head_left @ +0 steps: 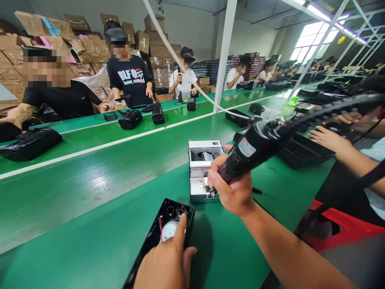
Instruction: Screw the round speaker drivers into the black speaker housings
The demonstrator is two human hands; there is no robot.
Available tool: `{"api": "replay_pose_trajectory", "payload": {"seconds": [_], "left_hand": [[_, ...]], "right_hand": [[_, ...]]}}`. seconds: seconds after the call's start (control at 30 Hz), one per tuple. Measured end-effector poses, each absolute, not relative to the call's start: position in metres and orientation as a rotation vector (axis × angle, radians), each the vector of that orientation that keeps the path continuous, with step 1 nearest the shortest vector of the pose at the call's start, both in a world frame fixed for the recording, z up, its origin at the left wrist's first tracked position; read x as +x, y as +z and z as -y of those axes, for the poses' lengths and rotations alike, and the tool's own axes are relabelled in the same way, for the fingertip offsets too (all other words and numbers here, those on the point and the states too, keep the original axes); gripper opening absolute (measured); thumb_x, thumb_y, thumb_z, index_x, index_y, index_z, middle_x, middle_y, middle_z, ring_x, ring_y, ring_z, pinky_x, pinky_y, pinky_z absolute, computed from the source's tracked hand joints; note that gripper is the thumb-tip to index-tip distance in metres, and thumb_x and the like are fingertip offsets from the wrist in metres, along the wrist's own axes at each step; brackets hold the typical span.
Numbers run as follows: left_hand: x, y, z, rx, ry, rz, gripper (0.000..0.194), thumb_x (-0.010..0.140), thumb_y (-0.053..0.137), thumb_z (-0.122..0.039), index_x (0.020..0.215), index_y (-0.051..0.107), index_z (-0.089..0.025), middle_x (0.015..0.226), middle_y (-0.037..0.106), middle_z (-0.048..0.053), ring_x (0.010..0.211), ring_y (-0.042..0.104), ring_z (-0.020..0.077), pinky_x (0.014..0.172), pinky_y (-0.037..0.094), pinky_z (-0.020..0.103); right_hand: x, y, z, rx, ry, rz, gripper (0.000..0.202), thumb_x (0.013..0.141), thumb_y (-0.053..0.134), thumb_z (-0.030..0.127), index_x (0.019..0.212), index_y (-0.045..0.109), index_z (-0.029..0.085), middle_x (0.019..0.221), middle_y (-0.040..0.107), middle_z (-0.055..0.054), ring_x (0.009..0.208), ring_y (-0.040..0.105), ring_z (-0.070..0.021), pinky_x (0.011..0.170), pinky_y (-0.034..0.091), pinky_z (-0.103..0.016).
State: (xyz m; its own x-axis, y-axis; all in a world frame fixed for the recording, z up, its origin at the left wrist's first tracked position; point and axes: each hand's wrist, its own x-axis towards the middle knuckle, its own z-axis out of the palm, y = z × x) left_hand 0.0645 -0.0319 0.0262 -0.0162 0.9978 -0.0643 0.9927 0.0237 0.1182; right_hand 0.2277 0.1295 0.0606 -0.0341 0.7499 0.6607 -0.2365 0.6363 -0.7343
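Observation:
My right hand is wrapped round a black electric screwdriver, tilted so that its lower end points down at the front of a white screw feeder. Its tip is largely hidden by my fingers, so I cannot tell whether it touches the feeder. My left hand lies over a black plastic casing, its index finger stretched out to the far right corner and its thumb apart at the side. Inside the casing a round pale speaker-like part with a red wire shows beside the finger.
A green conveyor belt runs past the workbench, with several black casings along its far side. Co-workers sit or stand opposite. To the right are a co-worker's hand, a black casing and a red stool. A white post rises ahead.

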Motion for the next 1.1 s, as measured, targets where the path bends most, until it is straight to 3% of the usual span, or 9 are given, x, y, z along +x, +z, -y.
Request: {"api": "replay_pose_trajectory", "payload": {"seconds": [0.1, 0.23, 0.37, 0.43, 0.57, 0.7, 0.9, 1.03, 1.1], "left_hand": [[0.065, 0.033, 0.026, 2.154, 0.263, -1.873, 0.062, 0.094, 0.066, -0.022, 0.155, 0.054, -0.024, 0.118, 0.082, 0.007, 0.100, 0.081, 0.0255, 0.084, 0.068, 0.036], [0.040, 0.025, 0.042, 2.547, 0.427, -1.945, 0.053, 0.093, 0.070, -0.055, 0.137, 0.070, -0.026, 0.129, 0.074, 0.016, 0.103, 0.077, 0.0334, 0.082, 0.068, 0.049], [0.033, 0.011, 0.055, 2.586, 0.536, -2.268, 0.069, 0.089, 0.064, -0.073, 0.136, 0.071, -0.023, 0.169, 0.039, 0.023, 0.144, 0.051, 0.0518, 0.100, 0.057, 0.074], [0.037, 0.006, 0.056, 2.572, 0.489, -2.262, 0.073, 0.088, 0.066, -0.073, 0.139, 0.068, -0.020, 0.172, 0.037, 0.020, 0.146, 0.050, 0.0481, 0.099, 0.061, 0.066], [0.045, 0.005, 0.057, 2.382, 0.379, -2.258, 0.070, 0.088, 0.072, -0.057, 0.145, 0.062, -0.019, 0.173, 0.038, 0.012, 0.128, 0.066, 0.0321, 0.083, 0.070, 0.042], [0.049, 0.010, 0.057, 2.347, 0.369, -2.257, 0.067, 0.089, 0.070, -0.055, 0.144, 0.063, -0.018, 0.174, 0.037, 0.011, 0.128, 0.066, 0.0323, 0.086, 0.070, 0.044], [0.049, 0.012, 0.057, 2.369, 0.388, -2.222, 0.067, 0.091, 0.067, -0.056, 0.145, 0.062, -0.016, 0.174, 0.035, 0.013, 0.127, 0.066, 0.0331, 0.087, 0.071, 0.047], [0.049, 0.013, 0.057, 2.340, 0.396, -2.227, 0.065, 0.094, 0.063, -0.057, 0.145, 0.062, -0.017, 0.173, 0.037, 0.013, 0.128, 0.065, 0.0333, 0.084, 0.071, 0.046], [0.050, 0.015, 0.057, 2.318, 0.391, -2.226, 0.064, 0.094, 0.062, -0.056, 0.145, 0.062, -0.017, 0.172, 0.040, 0.013, 0.129, 0.065, 0.0334, 0.084, 0.071, 0.046]], "right_hand": [[0.226, 0.064, -0.127, -0.538, 0.926, 1.380, 0.049, 0.088, 0.073, 0.010, 0.126, 0.049, 0.030, 0.079, 0.061, 0.009, 0.053, 0.057, -0.0104, 0.053, 0.052, -0.027], [0.232, 0.074, -0.109, -0.561, 1.143, 1.361, 0.043, 0.094, 0.068, 0.014, 0.131, 0.051, 0.029, 0.074, 0.057, 0.010, 0.047, 0.053, -0.0102, 0.045, 0.049, -0.025], [0.225, 0.087, -0.079, -0.403, 1.210, 1.205, 0.047, 0.097, 0.065, 0.013, 0.137, 0.050, 0.034, 0.075, 0.057, 0.009, 0.050, 0.054, -0.0104, 0.050, 0.051, -0.026], [0.213, 0.090, -0.070, -0.332, 1.165, 1.159, 0.046, 0.098, 0.063, 0.012, 0.136, 0.052, 0.036, 0.075, 0.056, 0.009, 0.051, 0.054, -0.0099, 0.051, 0.051, -0.027], [0.194, 0.074, -0.068, -0.282, 1.156, 1.209, 0.054, 0.099, 0.063, 0.010, 0.143, 0.049, 0.038, 0.082, 0.057, 0.007, 0.054, 0.055, -0.0094, 0.053, 0.052, -0.028], [0.189, 0.045, -0.072, -0.295, 1.162, 1.296, 0.071, 0.101, 0.063, 0.010, 0.159, 0.033, 0.040, 0.089, 0.057, 0.005, 0.058, 0.057, -0.0105, 0.054, 0.053, -0.029], [0.187, 0.029, -0.074, -0.342, 1.121, 1.360, 0.072, 0.100, 0.064, 0.011, 0.159, 0.031, 0.038, 0.085, 0.058, 0.006, 0.057, 0.059, -0.0119, 0.057, 0.053, -0.032], [0.186, 0.026, -0.075, -0.436, 1.056, 1.402, 0.029, 0.099, 0.067, 0.019, 0.125, 0.059, 0.028, 0.084, 0.057, 0.003, 0.058, 0.058, -0.0136, 0.056, 0.054, -0.033], [0.186, 0.024, -0.074, -0.489, 1.055, 1.429, 0.007, 0.100, 0.067, 0.025, 0.104, 0.063, 0.026, 0.084, 0.057, 0.001, 0.062, 0.058, -0.0152, 0.057, 0.054, -0.034]]}}
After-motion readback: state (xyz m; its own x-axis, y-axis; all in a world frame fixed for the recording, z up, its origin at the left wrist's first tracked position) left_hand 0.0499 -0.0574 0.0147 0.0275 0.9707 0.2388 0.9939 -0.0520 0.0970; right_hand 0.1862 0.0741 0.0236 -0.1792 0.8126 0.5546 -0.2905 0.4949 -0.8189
